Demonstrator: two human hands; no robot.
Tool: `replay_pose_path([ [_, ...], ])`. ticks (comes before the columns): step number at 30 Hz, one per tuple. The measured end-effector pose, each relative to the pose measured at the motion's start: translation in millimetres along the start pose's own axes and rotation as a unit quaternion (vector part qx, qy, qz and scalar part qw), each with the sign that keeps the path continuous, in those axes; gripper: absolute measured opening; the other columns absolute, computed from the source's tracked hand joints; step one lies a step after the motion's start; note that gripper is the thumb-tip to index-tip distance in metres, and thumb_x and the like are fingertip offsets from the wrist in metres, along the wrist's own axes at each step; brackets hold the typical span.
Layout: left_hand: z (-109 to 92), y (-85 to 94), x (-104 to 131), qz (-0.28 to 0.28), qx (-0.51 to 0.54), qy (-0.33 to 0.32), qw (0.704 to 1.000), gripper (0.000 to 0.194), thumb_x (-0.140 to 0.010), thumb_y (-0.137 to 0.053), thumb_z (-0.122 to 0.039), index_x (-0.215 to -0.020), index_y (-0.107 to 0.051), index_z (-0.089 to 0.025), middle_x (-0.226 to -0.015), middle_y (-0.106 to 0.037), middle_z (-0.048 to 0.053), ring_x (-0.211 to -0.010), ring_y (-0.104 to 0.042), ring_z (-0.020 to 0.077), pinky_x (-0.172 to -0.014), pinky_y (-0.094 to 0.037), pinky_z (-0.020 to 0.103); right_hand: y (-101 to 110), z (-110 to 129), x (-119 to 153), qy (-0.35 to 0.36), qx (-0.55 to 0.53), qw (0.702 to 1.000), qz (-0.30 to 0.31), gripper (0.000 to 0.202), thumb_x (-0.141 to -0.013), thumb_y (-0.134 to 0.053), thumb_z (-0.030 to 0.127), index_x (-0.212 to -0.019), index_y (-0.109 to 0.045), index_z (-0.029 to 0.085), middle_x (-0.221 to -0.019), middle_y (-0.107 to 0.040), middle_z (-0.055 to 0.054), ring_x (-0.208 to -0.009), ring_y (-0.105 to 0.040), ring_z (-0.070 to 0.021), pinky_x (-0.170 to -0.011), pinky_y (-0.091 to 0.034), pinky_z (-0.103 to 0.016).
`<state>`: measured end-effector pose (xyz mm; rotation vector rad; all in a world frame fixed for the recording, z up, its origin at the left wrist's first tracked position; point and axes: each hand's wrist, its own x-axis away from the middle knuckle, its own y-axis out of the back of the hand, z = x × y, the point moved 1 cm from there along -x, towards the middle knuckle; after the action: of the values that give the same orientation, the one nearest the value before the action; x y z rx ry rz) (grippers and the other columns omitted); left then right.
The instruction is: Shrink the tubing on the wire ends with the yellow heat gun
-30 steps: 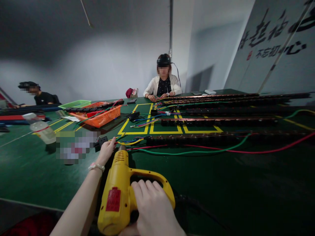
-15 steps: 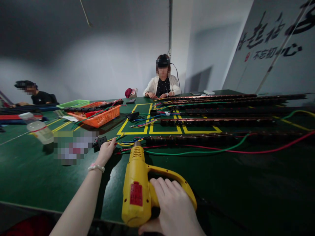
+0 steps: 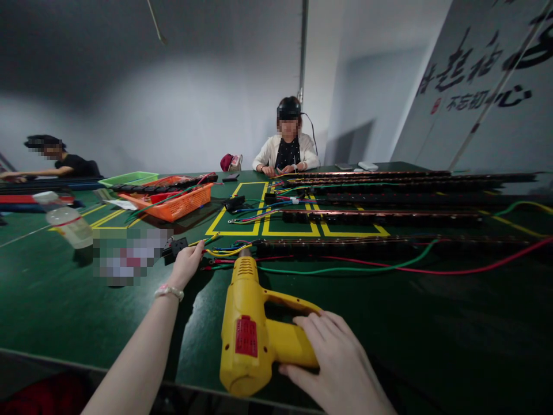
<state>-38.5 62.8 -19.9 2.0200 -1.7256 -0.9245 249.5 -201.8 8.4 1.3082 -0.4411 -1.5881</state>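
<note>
My right hand (image 3: 334,354) grips the handle of a yellow heat gun (image 3: 245,323), thumb below and fingers over the upper side. The gun's body stands in front of me, its nozzle pointing away toward several thin coloured wires (image 3: 228,252). These come out of the end of a long black strip (image 3: 345,245) with copper-coloured edges. My left hand (image 3: 188,264), closed, pinches wires to the left of the nozzle; its fingertips hide the exact hold. A black connector block (image 3: 178,248) sits just beside that hand. Red and green wires run right along the table.
More long strips (image 3: 380,216) lie farther back on the green table (image 3: 129,328). An orange basket (image 3: 185,204), a green tray (image 3: 133,180) and a plastic bottle (image 3: 69,225) stand at left. One person (image 3: 287,150) sits opposite, another (image 3: 71,164) far left.
My right hand has shifted right along the handle, and the heat gun has moved slightly right. My left hand has hardly moved. At far left, the other person's arm is now stretched out.
</note>
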Motion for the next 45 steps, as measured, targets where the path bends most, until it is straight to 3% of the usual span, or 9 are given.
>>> replay_pose_path([
  [2, -1.1, 0.4, 0.5, 0.005, -0.015, 0.002, 1.000, 0.054, -0.079, -0.037, -0.064, -0.049, -0.048, -0.020, -0.045, -0.048, 0.002, -0.046, -0.044, 0.0160, -0.047, -0.028, 0.026, -1.0, -1.5, 2.1, 0.010, 0.004, 1.000, -0.002, 0.044, -0.056, -0.083, 0.036, -0.092, -0.061, 0.022, -0.084, -0.065, 0.002, -0.081, -0.061, -0.0192, -0.079, -0.047, -0.035],
  [6, -7.9, 2.4, 3.4, 0.005, -0.057, -0.001, 0.998, 0.056, -0.079, -0.031, -0.065, -0.048, -0.044, -0.020, -0.046, -0.049, 0.002, -0.048, -0.046, 0.0167, -0.050, -0.029, 0.027, -2.5, 1.6, 6.7, 0.040, 0.041, 0.998, -0.039, 0.043, -0.065, -0.077, 0.044, -0.095, -0.059, 0.020, -0.083, -0.065, 0.001, -0.077, -0.059, -0.0184, -0.076, -0.045, -0.034],
  [11, -15.7, 4.9, 7.0, 0.005, -0.081, 0.000, 0.997, 0.055, -0.079, -0.028, -0.064, -0.047, -0.041, -0.021, -0.047, -0.049, 0.003, -0.050, -0.047, 0.0176, -0.051, -0.030, 0.027, -11.7, 9.8, 12.0, 0.062, 0.081, 0.991, -0.085, 0.039, -0.086, -0.050, 0.053, -0.097, -0.058, 0.016, -0.080, -0.063, -0.002, -0.074, -0.058, -0.0174, -0.080, -0.041, -0.034],
  [14, -17.3, 5.6, 7.6, 0.005, -0.087, -0.001, 0.996, 0.055, -0.080, -0.028, -0.063, -0.047, -0.041, -0.021, -0.047, -0.049, 0.004, -0.050, -0.047, 0.0178, -0.051, -0.029, 0.027, -19.8, 17.9, 13.1, 0.055, 0.091, 0.990, -0.091, 0.043, -0.092, -0.037, 0.052, -0.096, -0.058, 0.015, -0.078, -0.063, -0.003, -0.072, -0.057, -0.0174, -0.080, -0.039, -0.035],
  [22, -19.1, 5.1, 7.7, -0.004, -0.088, 0.001, 0.996, 0.054, -0.080, -0.028, -0.061, -0.047, -0.043, -0.021, -0.048, -0.051, 0.005, -0.051, -0.049, 0.0187, -0.050, -0.029, 0.028, -49.9, 41.1, 19.2, 0.017, 0.072, 0.987, -0.139, 0.052, -0.093, -0.025, 0.051, -0.099, -0.059, 0.012, -0.082, -0.064, -0.008, -0.077, -0.056, -0.0208, -0.086, -0.035, -0.039],
  [29, -17.0, 3.9, 7.0, -0.009, -0.074, -0.003, 0.997, 0.055, -0.080, -0.030, -0.061, -0.047, -0.046, -0.021, -0.048, -0.052, 0.005, -0.050, -0.048, 0.0188, -0.050, -0.028, 0.028, -59.9, 62.7, 8.5, 0.033, 0.050, 0.981, -0.187, 0.055, -0.093, -0.022, 0.052, -0.090, -0.062, 0.014, -0.077, -0.065, -0.006, -0.072, -0.054, -0.0191, -0.084, -0.037, -0.035],
  [35, -22.7, 5.8, 7.1, -0.005, -0.061, 0.003, 0.998, 0.050, -0.077, -0.033, -0.057, -0.044, -0.042, -0.021, -0.046, -0.048, 0.004, -0.049, -0.044, 0.0174, -0.050, -0.028, 0.027, -71.5, 77.3, 1.9, 0.058, 0.041, 0.984, -0.166, 0.055, -0.091, -0.027, 0.056, -0.092, -0.062, 0.014, -0.077, -0.063, -0.005, -0.072, -0.053, -0.0180, -0.084, -0.037, -0.034],
  [41, -22.0, 7.8, 5.0, 0.008, -0.008, 0.032, 0.999, 0.048, -0.075, -0.038, -0.055, -0.046, -0.049, -0.019, -0.045, -0.050, 0.004, -0.051, -0.044, 0.0172, -0.050, -0.028, 0.026, -82.1, 81.9, 0.1, 0.068, 0.046, 0.989, -0.125, 0.056, -0.087, -0.034, 0.062, -0.098, -0.061, 0.014, -0.080, -0.063, -0.006, -0.073, -0.053, -0.0192, -0.082, -0.040, -0.037],
  [45, -22.1, 8.6, 5.4, 0.015, 0.003, 0.033, 0.999, 0.046, -0.073, -0.042, -0.055, -0.048, -0.052, -0.018, -0.046, -0.051, 0.003, -0.053, -0.045, 0.0171, -0.051, -0.029, 0.026, -79.0, 80.3, -0.2, 0.068, 0.036, 0.987, -0.139, 0.055, -0.088, -0.033, 0.062, -0.096, -0.060, 0.015, -0.080, -0.063, -0.005, -0.071, -0.054, -0.0183, -0.081, -0.041, -0.036],
])
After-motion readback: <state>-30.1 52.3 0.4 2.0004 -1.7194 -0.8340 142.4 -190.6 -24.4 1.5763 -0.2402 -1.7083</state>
